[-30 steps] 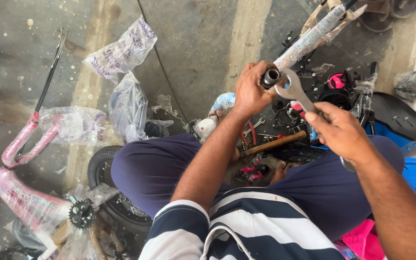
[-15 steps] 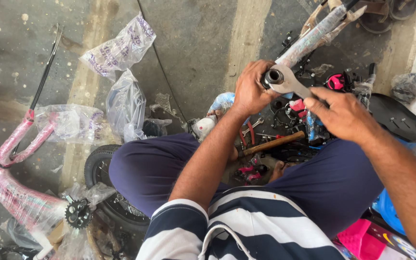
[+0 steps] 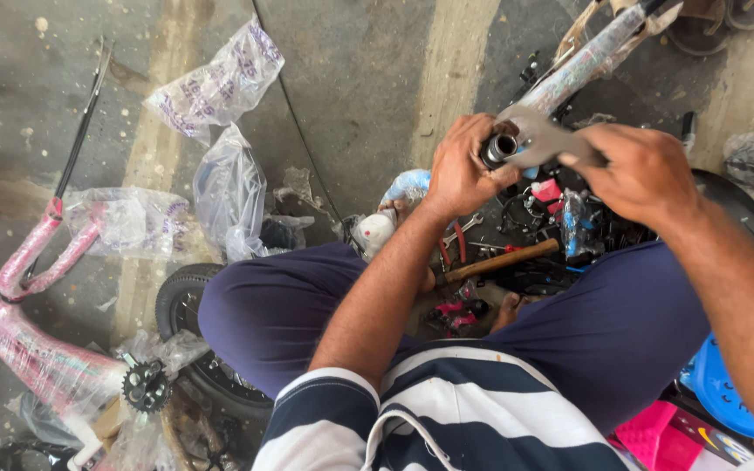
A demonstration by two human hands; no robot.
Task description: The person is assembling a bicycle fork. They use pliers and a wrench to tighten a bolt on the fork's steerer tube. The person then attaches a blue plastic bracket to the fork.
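floor: grey concrete, pale painted stripes | stained, dusty | daylight

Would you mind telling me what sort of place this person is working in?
Probably a bicycle assembly or repair spot on a concrete floor: a plastic-wrapped pink bike frame, a small wheel and scattered hand tools lie around, while both hands work a flat wrench on a wrapped tube.

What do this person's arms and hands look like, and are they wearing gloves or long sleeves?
No gloves: the left hand and the right hand are both bare, with no rings or watch showing. Both forearms are uncovered too. The short sleeves end above the elbow and belong to a shirt with broad navy and white stripes. Dark navy trousers cover the legs below.
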